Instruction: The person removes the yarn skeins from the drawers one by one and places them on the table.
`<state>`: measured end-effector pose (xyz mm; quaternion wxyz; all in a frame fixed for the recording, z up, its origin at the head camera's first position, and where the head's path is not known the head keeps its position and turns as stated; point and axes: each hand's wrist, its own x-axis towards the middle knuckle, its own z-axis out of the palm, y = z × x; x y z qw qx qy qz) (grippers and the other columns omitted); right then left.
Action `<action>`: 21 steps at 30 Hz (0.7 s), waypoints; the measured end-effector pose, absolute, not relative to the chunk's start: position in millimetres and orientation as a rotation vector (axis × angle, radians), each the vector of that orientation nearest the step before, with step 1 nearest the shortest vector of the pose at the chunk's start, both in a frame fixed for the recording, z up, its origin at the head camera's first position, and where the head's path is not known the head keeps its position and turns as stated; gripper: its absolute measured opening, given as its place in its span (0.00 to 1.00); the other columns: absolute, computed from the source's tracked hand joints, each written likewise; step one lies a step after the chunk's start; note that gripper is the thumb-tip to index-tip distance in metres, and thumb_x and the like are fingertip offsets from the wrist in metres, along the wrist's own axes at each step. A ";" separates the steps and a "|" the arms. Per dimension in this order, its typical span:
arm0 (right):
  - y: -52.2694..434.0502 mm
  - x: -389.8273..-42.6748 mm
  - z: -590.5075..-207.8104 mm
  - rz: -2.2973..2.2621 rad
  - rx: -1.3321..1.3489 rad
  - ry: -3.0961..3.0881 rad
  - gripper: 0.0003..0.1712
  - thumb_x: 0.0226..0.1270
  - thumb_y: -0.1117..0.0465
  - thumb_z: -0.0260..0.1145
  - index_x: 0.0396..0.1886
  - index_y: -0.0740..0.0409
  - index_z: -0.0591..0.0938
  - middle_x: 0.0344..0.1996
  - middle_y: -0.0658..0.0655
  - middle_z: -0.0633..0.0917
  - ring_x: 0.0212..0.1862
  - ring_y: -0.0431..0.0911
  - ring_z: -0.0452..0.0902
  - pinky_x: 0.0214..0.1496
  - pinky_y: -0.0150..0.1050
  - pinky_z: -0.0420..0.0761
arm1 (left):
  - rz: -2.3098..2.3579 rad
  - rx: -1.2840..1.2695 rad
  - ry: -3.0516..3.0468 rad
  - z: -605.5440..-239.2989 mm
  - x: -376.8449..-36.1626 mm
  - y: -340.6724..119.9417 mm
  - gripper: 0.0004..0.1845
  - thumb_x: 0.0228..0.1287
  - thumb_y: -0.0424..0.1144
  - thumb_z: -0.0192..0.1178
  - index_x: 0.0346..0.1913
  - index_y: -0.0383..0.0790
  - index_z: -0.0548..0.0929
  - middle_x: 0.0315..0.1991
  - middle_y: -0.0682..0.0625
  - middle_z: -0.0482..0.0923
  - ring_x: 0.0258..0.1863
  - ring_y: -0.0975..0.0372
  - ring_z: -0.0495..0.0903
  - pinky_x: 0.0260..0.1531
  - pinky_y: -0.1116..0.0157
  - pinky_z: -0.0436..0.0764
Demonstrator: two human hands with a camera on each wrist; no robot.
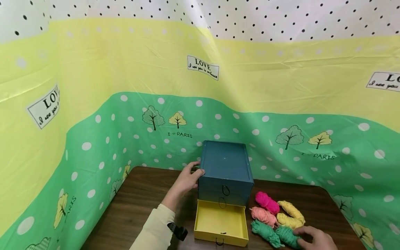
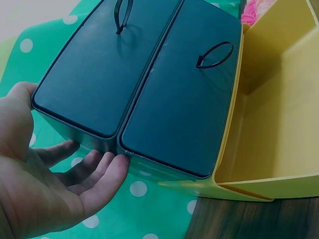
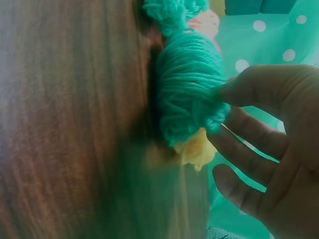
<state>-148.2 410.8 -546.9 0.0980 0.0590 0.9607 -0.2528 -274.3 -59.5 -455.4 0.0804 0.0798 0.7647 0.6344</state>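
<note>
A dark blue drawer box (image 1: 225, 166) stands at the back of the brown table (image 1: 137, 201). Its bottom yellow drawer (image 1: 220, 221) is pulled out and holds nothing. My left hand (image 1: 194, 170) rests flat against the box's left side, thumb at the top edge; in the left wrist view its straight fingers (image 2: 94, 172) lie along the box (image 2: 149, 89). To the right lie several yarn skeins: pink (image 1: 267, 202), salmon (image 1: 264, 216), yellow (image 1: 291, 210) and green (image 1: 265, 233). My right hand (image 1: 301, 234) touches the end of a second green skein (image 3: 189, 89) with thumb and fingertips (image 3: 219, 137).
A green and yellow dotted plastic sheet (image 1: 93, 146) walls the table on the left, back and right. The box's two upper drawers (image 2: 104, 64) are closed, each with a black loop pull. Bare wood lies left of the box and in front of my left arm.
</note>
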 end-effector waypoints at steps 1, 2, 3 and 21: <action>410.0 -148.2 -545.6 -0.752 0.170 2.850 0.15 0.58 0.49 0.79 0.44 0.45 0.90 0.44 0.53 0.89 0.42 0.49 0.86 0.43 0.49 0.84 | 1.898 0.240 2.286 -455.3 -274.2 -59.6 0.35 0.73 0.52 0.59 0.77 0.43 0.65 0.68 0.36 0.69 0.59 0.47 0.79 0.55 0.41 0.81; 408.8 -148.1 -544.3 -0.761 0.174 2.854 0.15 0.58 0.50 0.78 0.44 0.46 0.90 0.44 0.53 0.89 0.39 0.48 0.85 0.41 0.48 0.84 | 1.898 0.239 2.285 -455.2 -274.3 -59.6 0.35 0.73 0.52 0.59 0.77 0.43 0.65 0.68 0.36 0.69 0.59 0.47 0.79 0.55 0.41 0.81; 407.5 -148.0 -542.8 -0.766 0.176 2.863 0.15 0.58 0.51 0.78 0.45 0.46 0.90 0.44 0.53 0.89 0.38 0.47 0.84 0.40 0.48 0.84 | 1.899 0.238 2.283 -455.3 -274.4 -59.7 0.35 0.73 0.52 0.59 0.77 0.43 0.65 0.68 0.36 0.69 0.59 0.47 0.78 0.55 0.40 0.80; 350.8 -141.2 -509.5 -0.916 0.120 2.941 0.22 0.58 0.46 0.78 0.51 0.47 0.89 0.46 0.51 0.89 0.37 0.36 0.82 0.34 0.34 0.81 | 1.893 0.228 2.285 -455.5 -275.1 -59.6 0.36 0.72 0.52 0.59 0.77 0.43 0.65 0.69 0.37 0.69 0.58 0.47 0.79 0.53 0.43 0.83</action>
